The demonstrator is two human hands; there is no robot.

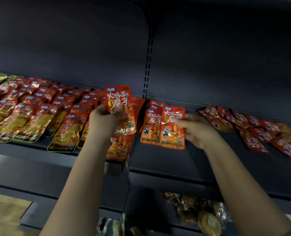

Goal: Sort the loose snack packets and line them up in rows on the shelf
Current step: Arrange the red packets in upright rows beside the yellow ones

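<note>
Nearest us, our left hand (105,120) grips a red Konchew packet (120,109) upright, lifted above the row below it. Our right hand (195,129) pinches the outer packet (172,127) of a short row lying on the dark shelf (158,160). Right of that hand, loose red packets (253,130) lie scattered; left of our left hand, tidy rows (39,109) run back. Nudging the pinched packet could skew its neighbour, and the slick raised packet may slip, we judge.

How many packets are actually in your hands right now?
2 visible: left hand holds one red packet raised above the shelf; right hand pinches another standing there. More may hide behind.
</note>
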